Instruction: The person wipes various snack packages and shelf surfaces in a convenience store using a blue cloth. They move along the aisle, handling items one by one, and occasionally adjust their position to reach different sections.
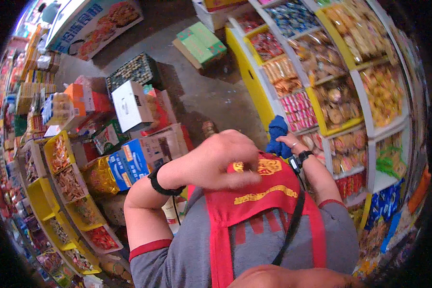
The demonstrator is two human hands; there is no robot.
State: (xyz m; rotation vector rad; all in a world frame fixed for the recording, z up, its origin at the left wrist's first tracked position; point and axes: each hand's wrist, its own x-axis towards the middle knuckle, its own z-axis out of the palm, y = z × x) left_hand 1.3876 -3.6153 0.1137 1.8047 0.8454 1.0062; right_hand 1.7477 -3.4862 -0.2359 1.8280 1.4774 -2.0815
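Observation:
My left hand (227,160) is raised in front of my chest, over the red apron (252,212). Its fingers are curled and partly blurred, so whether anything small is between them cannot be told. Lower and to the right, my right hand (288,139) grips a bunched blue cloth (278,135) beside the yellow side panel of the shelving. Each wrist wears a black band; the right one carries a small device. Close to the right hand, a bin holds pink-and-white wrapped snacks (298,111).
Tiered bins of packaged snacks (334,104) line the right. Yellow bins (43,198) of wrapped goods stand at left, near stacked cartons and a white box (131,106). A green carton (201,43), a dark crate (133,72) and a printed freezer-like chest (97,28) stand farther ahead.

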